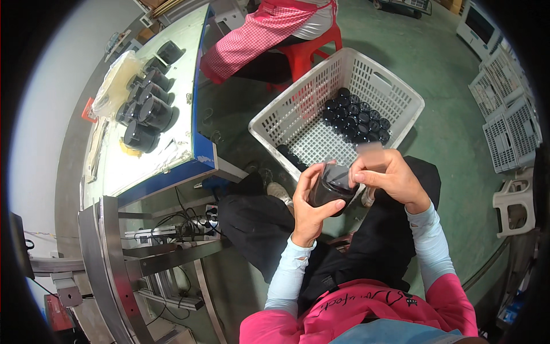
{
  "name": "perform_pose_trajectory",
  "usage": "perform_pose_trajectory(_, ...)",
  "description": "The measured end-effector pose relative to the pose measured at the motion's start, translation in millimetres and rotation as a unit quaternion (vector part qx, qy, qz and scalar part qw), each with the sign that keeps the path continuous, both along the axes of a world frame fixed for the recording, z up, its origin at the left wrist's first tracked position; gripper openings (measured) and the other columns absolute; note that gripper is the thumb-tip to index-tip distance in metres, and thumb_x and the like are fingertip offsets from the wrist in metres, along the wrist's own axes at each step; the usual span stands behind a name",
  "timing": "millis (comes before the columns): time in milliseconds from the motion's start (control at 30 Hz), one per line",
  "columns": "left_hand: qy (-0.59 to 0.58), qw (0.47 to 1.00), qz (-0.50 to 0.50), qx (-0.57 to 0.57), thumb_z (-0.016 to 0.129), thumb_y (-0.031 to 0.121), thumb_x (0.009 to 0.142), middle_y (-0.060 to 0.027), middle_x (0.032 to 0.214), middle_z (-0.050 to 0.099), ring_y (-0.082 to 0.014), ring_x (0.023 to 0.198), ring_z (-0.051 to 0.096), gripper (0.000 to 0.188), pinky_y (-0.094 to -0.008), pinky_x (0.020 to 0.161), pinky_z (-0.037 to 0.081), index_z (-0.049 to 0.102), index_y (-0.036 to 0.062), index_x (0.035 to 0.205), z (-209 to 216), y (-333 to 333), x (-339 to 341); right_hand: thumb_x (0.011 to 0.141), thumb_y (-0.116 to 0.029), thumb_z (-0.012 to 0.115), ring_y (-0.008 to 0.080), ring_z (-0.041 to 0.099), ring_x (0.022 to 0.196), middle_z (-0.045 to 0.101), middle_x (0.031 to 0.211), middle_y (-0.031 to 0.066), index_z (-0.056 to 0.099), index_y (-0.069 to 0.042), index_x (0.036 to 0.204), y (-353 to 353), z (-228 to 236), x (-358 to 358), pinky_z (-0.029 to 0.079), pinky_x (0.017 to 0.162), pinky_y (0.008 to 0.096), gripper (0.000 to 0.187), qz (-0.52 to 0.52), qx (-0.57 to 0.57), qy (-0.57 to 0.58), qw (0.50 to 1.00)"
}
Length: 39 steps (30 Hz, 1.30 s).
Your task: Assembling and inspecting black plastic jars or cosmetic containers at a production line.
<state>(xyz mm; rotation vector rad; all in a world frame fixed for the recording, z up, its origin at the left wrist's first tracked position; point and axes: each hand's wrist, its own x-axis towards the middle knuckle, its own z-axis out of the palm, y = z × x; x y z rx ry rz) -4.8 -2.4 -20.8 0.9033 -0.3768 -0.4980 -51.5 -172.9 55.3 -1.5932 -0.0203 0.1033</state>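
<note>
Green workshop floor. Dark round jar (331,192) held above the lap: left hand (309,209) wraps its side, right hand (385,175) grips its top. White crate (298,109) with black caps (356,117) just beyond; workbench (189,86) at left.

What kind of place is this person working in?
Probably a small factory or packing workshop. Both hands hold a dark jar over a white plastic crate with rows of similar jars, more jars stand on a workbench, and empty crates are stacked nearby.
</note>
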Motion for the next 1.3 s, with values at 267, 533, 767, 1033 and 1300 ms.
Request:
perform_pose_trajectory(267,0.02,0.999,0.016,-0.029,0.071,0.0,0.06,-0.0131,0.118,0.047,-0.0203,0.108,0.047,0.07,-0.0306,0.094,0.035,0.038,-0.0001,0.121,1,2,0,0.078,-0.007,0.059,0.0072,0.052,0.071,0.057,0.074,0.0023,0.062,0.001,0.081,9,-5,5,0.042,0.063,0.0222,0.009,-0.01,-0.081,-0.107,0.991)
perform_pose_trajectory(533,0.103,0.991,-0.027,-0.081,0.065,0.022,0.072,-0.0184,0.106,0.05,-0.0288,0.088,0.058,0.062,-0.0396,0.069,0.052,0.032,0.0002,0.119,-6,4,3,0.076,-0.007,0.062,0.0086,0.05,0.077,0.052,0.074,0.0036,0.061,0.002,0.077,9,-11,9,0.04,0.065,0.0229,0.009,-0.058,-0.054,-0.121,0.99)
perform_pose_trajectory(767,0.139,0.976,-0.071,-0.15,0.064,0.01,0.073,-0.0147,0.109,0.049,-0.0241,0.099,0.054,0.057,-0.0385,0.085,0.047,0.032,0.001,0.12,-9,8,5,0.075,-0.006,0.063,0.0129,0.052,0.076,0.054,0.076,0.0048,0.062,0.001,0.08,9,-5,13,0.042,0.07,0.0249,0.009,-0.042,-0.099,-0.133,0.985)
perform_pose_trajectory(1033,0.154,0.97,-0.073,-0.175,0.062,0.013,0.075,-0.0169,0.109,0.048,-0.0287,0.096,0.055,0.057,-0.0421,0.076,0.052,0.029,0.0011,0.121,-7,7,3,0.074,-0.003,0.062,0.0114,0.051,0.073,0.055,0.077,0.0047,0.062,0.002,0.08,13,-8,12,0.042,0.065,0.024,0.007,-0.04,-0.086,-0.154,0.984)
perform_pose_trajectory(1300,0.154,0.967,-0.083,-0.183,0.06,0.017,0.076,-0.0187,0.109,0.049,-0.0309,0.092,0.057,0.056,-0.0417,0.072,0.052,0.029,0.0004,0.121,-9,5,3,0.075,-0.005,0.062,0.0121,0.051,0.073,0.055,0.076,0.0048,0.062,0.001,0.082,15,-13,13,0.042,0.064,0.0248,0.01,-0.044,-0.058,-0.153,0.986)
